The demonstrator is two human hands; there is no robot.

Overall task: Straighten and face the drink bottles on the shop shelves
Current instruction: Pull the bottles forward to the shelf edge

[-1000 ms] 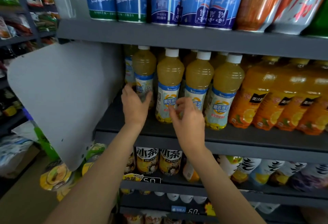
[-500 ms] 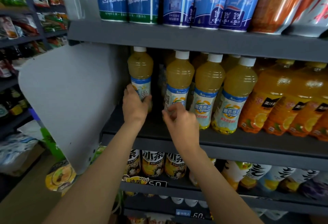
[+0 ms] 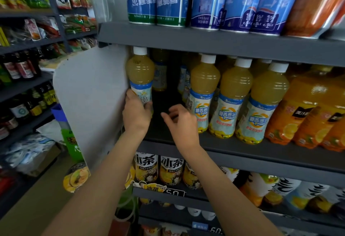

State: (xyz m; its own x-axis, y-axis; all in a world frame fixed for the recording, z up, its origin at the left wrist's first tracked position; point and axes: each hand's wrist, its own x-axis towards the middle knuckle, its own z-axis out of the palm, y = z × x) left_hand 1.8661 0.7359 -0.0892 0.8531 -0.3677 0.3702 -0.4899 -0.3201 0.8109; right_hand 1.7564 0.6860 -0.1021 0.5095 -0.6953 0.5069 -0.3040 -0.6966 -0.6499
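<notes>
My left hand [image 3: 137, 113] grips the lower label of a pale-yellow juice bottle [image 3: 140, 75] with a white cap, at the far left of the dark middle shelf [image 3: 242, 151]; its label's back faces out. My right hand [image 3: 182, 121] hovers with loosely curled fingers just left of the second juice bottle [image 3: 202, 93], holding nothing. Two more matching bottles [image 3: 231, 99] [image 3: 261, 103] stand in the front row to the right, labels facing out. More of these bottles stand behind in shadow.
Orange juice bottles [image 3: 308, 116] fill the shelf's right part. Big blue bottles [image 3: 158, 0] stand on the shelf above; tea bottles [image 3: 171, 170] on the shelf below. A white end panel [image 3: 89, 95] bounds the shelf on the left. Snack and sauce shelves [image 3: 28, 48] lie beyond.
My left hand has moved its bottle leftward against the end panel, opening a gap. My right hand has let go of the second bottle and drawn back slightly.
</notes>
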